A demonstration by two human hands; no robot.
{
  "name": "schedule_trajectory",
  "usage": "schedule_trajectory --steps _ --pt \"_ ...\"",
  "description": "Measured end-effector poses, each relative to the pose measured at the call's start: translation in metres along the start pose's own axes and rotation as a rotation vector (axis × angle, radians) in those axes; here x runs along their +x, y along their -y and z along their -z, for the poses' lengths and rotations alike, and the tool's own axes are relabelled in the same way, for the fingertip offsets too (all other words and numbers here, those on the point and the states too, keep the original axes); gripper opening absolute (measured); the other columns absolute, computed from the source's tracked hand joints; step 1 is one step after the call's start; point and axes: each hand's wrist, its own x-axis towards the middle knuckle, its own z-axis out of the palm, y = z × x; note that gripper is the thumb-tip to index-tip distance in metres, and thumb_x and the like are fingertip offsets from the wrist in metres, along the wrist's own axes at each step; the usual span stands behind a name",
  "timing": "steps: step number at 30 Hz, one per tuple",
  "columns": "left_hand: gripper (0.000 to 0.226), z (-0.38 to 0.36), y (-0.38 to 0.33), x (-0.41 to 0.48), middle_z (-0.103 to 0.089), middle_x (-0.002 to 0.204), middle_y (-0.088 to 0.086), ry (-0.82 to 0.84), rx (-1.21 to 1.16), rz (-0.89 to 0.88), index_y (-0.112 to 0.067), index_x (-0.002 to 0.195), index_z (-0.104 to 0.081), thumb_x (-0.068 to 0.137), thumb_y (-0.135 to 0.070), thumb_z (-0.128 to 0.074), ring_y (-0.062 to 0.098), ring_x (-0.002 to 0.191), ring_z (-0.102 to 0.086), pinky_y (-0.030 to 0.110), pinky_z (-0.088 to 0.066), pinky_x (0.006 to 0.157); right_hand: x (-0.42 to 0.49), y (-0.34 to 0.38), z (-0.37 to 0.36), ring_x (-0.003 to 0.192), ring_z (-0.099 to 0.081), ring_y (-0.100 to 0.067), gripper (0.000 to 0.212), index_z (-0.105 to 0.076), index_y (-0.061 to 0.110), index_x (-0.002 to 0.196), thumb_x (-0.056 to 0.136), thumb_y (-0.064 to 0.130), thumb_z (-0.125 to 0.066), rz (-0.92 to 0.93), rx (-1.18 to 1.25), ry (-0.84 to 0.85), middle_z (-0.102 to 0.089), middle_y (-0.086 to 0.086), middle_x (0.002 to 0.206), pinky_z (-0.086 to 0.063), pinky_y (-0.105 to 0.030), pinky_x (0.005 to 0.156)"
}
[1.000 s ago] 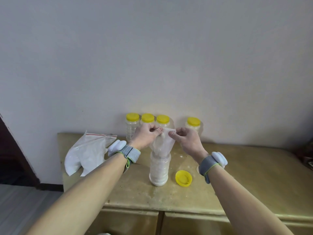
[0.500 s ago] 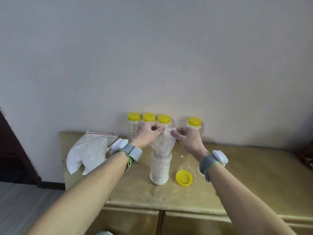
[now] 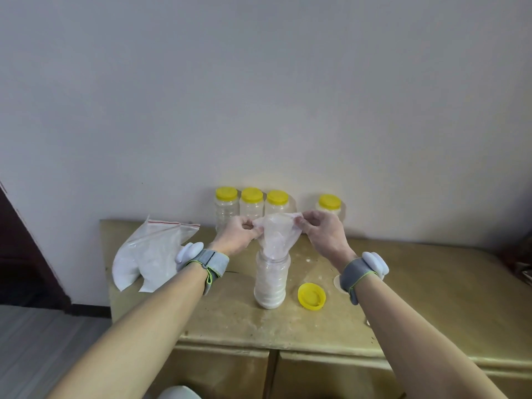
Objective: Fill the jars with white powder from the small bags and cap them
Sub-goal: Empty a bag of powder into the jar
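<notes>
bag: small clear plastic bag [image 3: 277, 234] stands upended, its mouth in the neck of the open clear plastic jar [image 3: 270, 283], which is nearly full of white powder.
change: the bag's top is spread wider than a second ago and it looks almost drained; this fill seems nearly done.
hands: left hand [image 3: 240, 234] and right hand [image 3: 322, 234] each pinch an upper corner of the bag, above the jar.
cap: round yellow plastic lid [image 3: 311, 295] lies just right of the jar.
</notes>
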Motion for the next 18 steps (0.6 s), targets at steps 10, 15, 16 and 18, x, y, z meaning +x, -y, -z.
schedule_trajectory --steps 10,15,16,18 --pt "0.017 0.0005 0.0012 0.0011 -0.075 0.091 -0.006 -0.135 0.012 -0.072 -0.024 0.080 -0.070 0.095 -0.031 -0.067 0.010 0.087 -0.066 0.018 -0.047 0.073 -0.0003 -0.0021 -0.0012 0.090 -0.066 -0.013 0.013 -0.074 0.014 0.101 0.097 0.017 -0.062 0.011 -0.068 -0.043 -0.070 0.005 0.087 -0.050 -0.020 0.080" --pt "0.020 -0.0052 -0.0021 -0.0022 -0.075 0.088 -0.007 -0.138 0.002 -0.059 -0.022 0.081 -0.069 0.084 -0.039 -0.079 0.007 0.083 -0.065 0.025 -0.047 0.079 -0.0021 -0.0042 -0.0036 0.065 -0.059 -0.001 0.018 -0.070 0.012 0.084 0.084 0.028 -0.079 -0.030 -0.021 -0.109 -0.066 0.009 0.070 -0.041 -0.006 0.055" --pt "0.023 -0.0051 -0.0034 -0.0028 -0.074 0.085 -0.007 -0.140 0.002 -0.056 -0.021 0.081 -0.070 0.083 -0.041 -0.080 0.006 0.079 -0.063 0.024 -0.045 0.074 -0.0016 -0.0053 -0.0027 0.064 -0.058 -0.002 0.019 -0.070 0.012 0.083 0.084 0.029 -0.079 -0.027 -0.022 -0.119 -0.066 0.009 0.070 -0.041 -0.007 0.054" --pt "0.023 -0.0031 -0.0024 -0.0018 -0.073 0.088 -0.005 -0.128 0.008 -0.052 -0.018 0.089 -0.074 0.087 -0.040 -0.076 0.010 0.082 -0.064 0.023 -0.042 0.071 -0.0025 -0.0053 0.0000 0.075 -0.063 -0.006 0.012 -0.072 0.014 0.091 0.091 0.026 -0.072 -0.024 -0.057 -0.099 -0.068 0.008 0.078 -0.042 -0.007 0.060"
